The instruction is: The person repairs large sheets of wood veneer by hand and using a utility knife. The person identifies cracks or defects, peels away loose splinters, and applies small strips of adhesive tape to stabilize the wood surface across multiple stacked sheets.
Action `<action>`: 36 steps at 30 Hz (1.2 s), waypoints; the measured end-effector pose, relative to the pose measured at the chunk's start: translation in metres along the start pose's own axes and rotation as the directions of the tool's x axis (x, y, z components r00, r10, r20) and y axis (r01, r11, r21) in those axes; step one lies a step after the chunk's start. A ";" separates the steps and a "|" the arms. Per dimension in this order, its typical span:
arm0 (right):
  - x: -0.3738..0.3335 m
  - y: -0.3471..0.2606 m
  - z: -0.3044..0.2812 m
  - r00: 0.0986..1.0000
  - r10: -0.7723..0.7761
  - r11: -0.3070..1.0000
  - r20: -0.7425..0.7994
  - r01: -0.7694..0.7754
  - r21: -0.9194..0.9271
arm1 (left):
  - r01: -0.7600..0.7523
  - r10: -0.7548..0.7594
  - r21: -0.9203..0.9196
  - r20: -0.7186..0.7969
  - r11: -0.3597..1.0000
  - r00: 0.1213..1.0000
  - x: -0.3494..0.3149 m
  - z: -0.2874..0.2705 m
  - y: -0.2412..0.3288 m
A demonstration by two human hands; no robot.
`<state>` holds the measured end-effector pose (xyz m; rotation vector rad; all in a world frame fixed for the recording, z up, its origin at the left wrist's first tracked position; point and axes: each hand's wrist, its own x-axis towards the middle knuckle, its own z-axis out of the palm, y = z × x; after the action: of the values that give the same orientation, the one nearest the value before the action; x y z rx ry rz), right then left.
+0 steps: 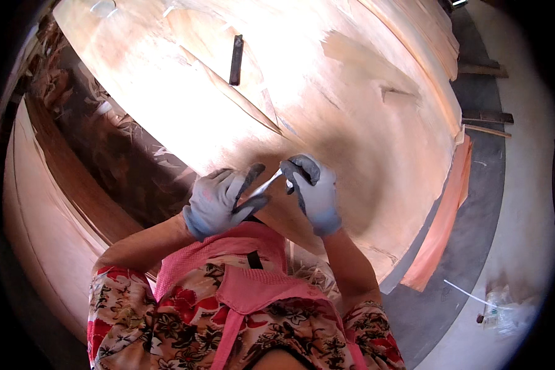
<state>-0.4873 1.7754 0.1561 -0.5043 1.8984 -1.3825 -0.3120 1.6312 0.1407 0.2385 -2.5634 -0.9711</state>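
Note:
Both hands wear grey work gloves with dark fingers and palms. My right hand (314, 191) is closed in a pinch on a thin white strip (266, 184), whose exact material I cannot make out. From there the strip slants down and left to my left hand (221, 200). The left thumb and fingers are spread, with the strip's lower end between them; whether it touches the glove is unclear. Beneath and beyond both hands lies a broad, pale wood veneer sheet (364, 154), with a split and loose flaps. A narrow black bar-shaped tool (236, 60) rests on it, farther off.
Veneer scraps (123, 132) fill the dark gap on the left, beside another stack of sheets (43, 185). A reddish veneer strip (441, 216) lies along the right edge. Farther right, a clear plastic bag (509, 314) sits on the floor.

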 end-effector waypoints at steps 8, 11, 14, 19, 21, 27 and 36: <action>-0.023 -0.063 -0.008 0.894 -0.175 0.983 0.412 0.180 0.027 | 0.043 -0.087 -0.602 -0.045 0.798 0.995 0.025 -0.033 -0.011; -0.024 -0.088 -0.002 0.854 -0.258 0.963 0.452 0.264 0.051 | 0.122 0.030 -0.873 0.155 0.472 0.988 0.022 -0.015 -0.022; -0.007 -0.073 -0.017 0.936 -0.216 0.975 0.279 0.219 0.023 | 0.334 -0.008 -0.925 0.338 0.179 0.941 0.019 -0.028 -0.009; 0.027 -0.020 0.012 0.902 -0.430 0.625 0.042 0.331 -0.707 | 0.588 -0.490 -0.809 0.508 0.011 0.708 0.015 -0.018 -0.042; 0.041 0.012 0.011 0.827 -0.529 0.183 0.193 0.333 -0.925 | 0.573 -0.531 -0.815 0.523 -0.083 0.667 0.012 -0.013 -0.054; 0.055 0.075 0.008 0.807 -0.554 0.142 0.203 0.332 -0.933 | 0.609 -0.462 -0.787 0.505 0.101 0.729 0.041 0.006 -0.067; 0.060 0.085 0.009 0.782 -0.614 0.232 0.106 0.308 -0.923 | 0.658 -0.439 -0.747 0.561 0.098 0.702 0.079 0.053 -0.080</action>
<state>-0.5122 1.7581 0.0561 -1.6413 2.8476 -0.4993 -0.4039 1.5810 0.0746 0.8374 -1.4894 -2.7057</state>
